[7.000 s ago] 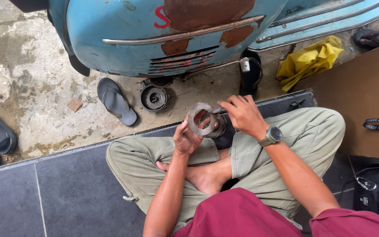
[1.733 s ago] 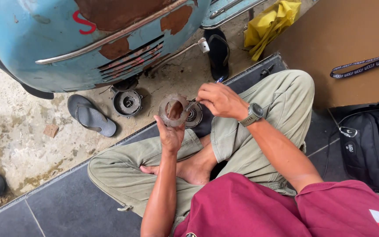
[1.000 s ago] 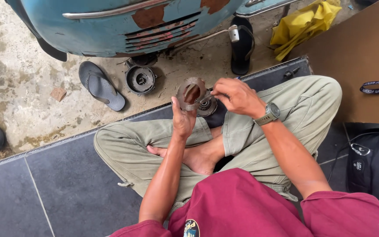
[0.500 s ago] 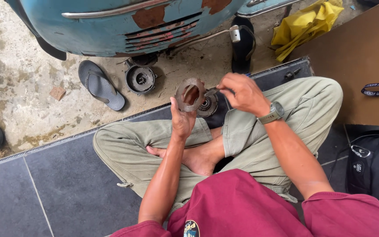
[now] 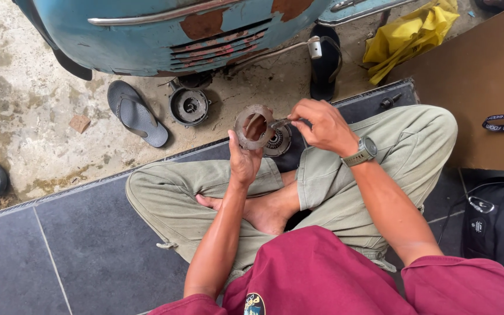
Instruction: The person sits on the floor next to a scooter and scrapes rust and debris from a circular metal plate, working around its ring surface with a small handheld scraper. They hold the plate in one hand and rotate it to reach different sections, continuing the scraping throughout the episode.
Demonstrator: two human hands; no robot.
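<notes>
Hands meet just above the crossed legs: the left hand point(image 5: 245, 160) grips a rusty ring point(image 5: 254, 126) by its lower edge and holds it upright, open face to the camera, so its inner rim can be got at. The right hand point(image 5: 322, 125) pinches a small metal tool point(image 5: 280, 122) whose tip rests at the ring's right edge, the wrist cocked inward, it seems for control. A toothed round part point(image 5: 277, 142) lies on the dark tile just behind the ring, and a round hub point(image 5: 188, 107) sits on the concrete by the blue scooter point(image 5: 147, 35), both apparently kept within reach.
</notes>
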